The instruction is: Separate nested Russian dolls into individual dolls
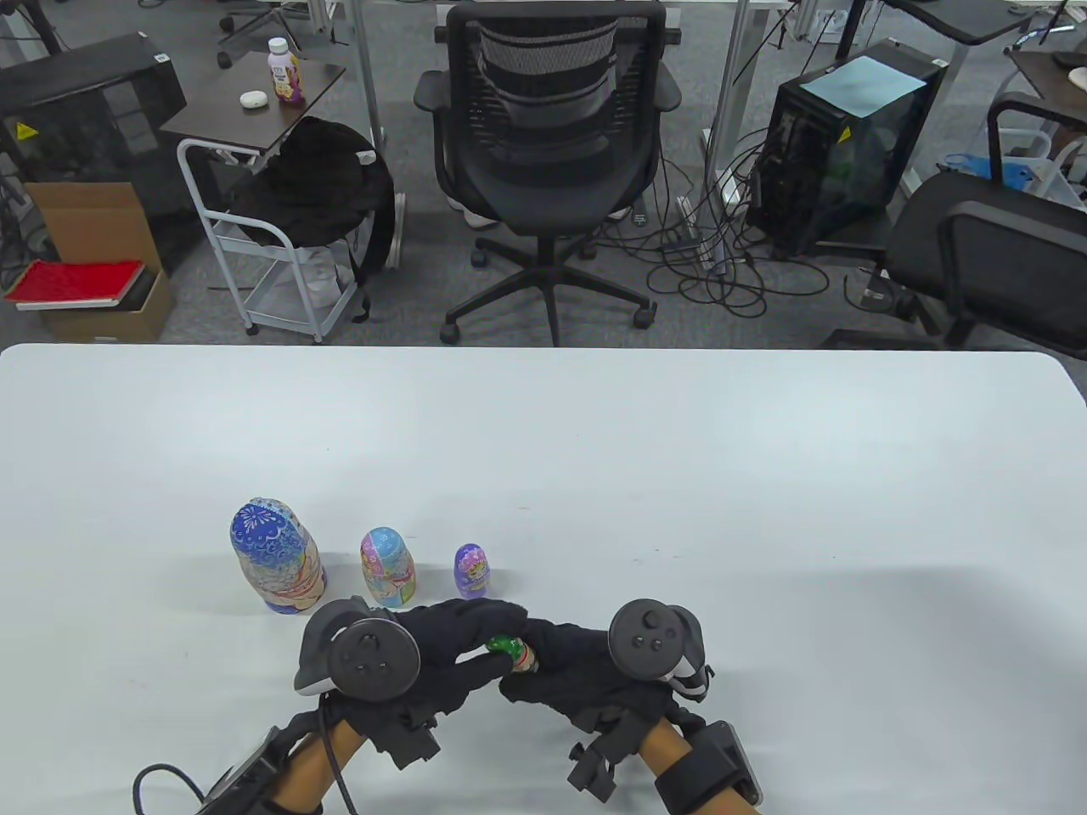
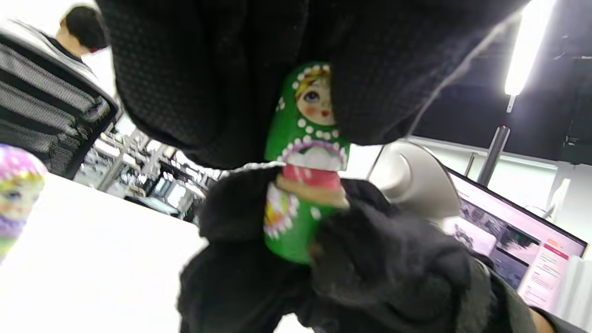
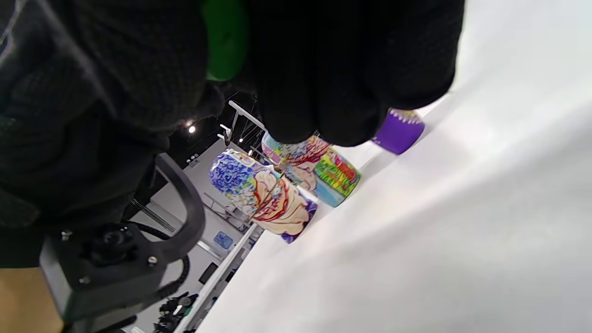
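My left hand [image 1: 425, 658] grips top half of small green painted wooden doll [image 2: 303, 157], my right hand [image 1: 577, 671] grips its base, above white tabletop [image 1: 764, 509]; halves pulled slightly apart, pink inner doll [image 2: 311, 176] showing at seam

The table view is bright and evenly lit from overhead, sharp throughout, with lines bowing slightly toward its edges. The white table [image 1: 594, 441] carries soft grey shadows beside the three standing dolls [image 1: 386, 567] and under both hands. In the left wrist view a ceiling strip light [image 2: 525, 46] glares at top right, the tabletop is blown out, and the purple doll [image 2: 16, 199] at the left edge is blurred. The right wrist view is tilted, the near glove dark and out of focus.
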The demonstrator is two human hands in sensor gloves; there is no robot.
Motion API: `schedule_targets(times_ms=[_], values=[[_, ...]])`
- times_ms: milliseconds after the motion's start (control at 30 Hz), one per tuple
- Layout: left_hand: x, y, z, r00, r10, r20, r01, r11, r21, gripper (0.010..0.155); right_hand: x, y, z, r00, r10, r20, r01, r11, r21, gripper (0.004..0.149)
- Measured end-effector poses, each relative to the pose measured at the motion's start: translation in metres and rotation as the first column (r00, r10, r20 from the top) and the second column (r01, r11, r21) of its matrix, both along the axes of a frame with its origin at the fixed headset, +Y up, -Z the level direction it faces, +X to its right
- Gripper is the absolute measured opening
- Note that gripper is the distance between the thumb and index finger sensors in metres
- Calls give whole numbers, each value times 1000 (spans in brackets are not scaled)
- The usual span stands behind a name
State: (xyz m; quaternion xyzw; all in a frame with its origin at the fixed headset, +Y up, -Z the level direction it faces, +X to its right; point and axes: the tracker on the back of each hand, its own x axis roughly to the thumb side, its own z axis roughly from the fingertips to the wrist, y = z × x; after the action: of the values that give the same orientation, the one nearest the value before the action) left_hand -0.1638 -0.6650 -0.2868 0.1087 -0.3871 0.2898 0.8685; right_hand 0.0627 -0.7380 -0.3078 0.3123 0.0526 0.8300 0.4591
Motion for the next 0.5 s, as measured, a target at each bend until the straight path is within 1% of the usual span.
schedule_targets(times_ms=[67,133,200,233,300,367,433,500], values=[[-10,3,-1,999,8,-32,-9,1000,-20,53,4,0,-2,999,31,23,-32,999,31,67],[-19,3,-3,998,-5,-64,3,1000,-29,54,9,-1,-3,999,31,40,-32,999,30,67],[-23,-3,-5,985,-109,-130,105,994,-40,56,13,-2,-4,998,14,54,-16,1000,24,68],[-24,-10,-7,966,-210,-152,204,977,-53,58,15,-2,-4,998,3,58,-4,1000,21,68],[-21,-26,-11,925,-336,-177,324,941,-93,61,17,-2,-4,998,-7,61,6,1000,20,68],[-17,-44,-15,892,-417,-172,404,908,-110,59,18,-3,-4,998,-11,58,11,1000,14,69],[-13,-56,-17,869,-467,-161,453,884,-119,58,19,-3,-4,998,-13,59,12,1000,17,70],[-9,-65,-17,851,-496,-170,487,868,-95,58,20,-3,-4,998,-11,60,10,1000,24,70]])
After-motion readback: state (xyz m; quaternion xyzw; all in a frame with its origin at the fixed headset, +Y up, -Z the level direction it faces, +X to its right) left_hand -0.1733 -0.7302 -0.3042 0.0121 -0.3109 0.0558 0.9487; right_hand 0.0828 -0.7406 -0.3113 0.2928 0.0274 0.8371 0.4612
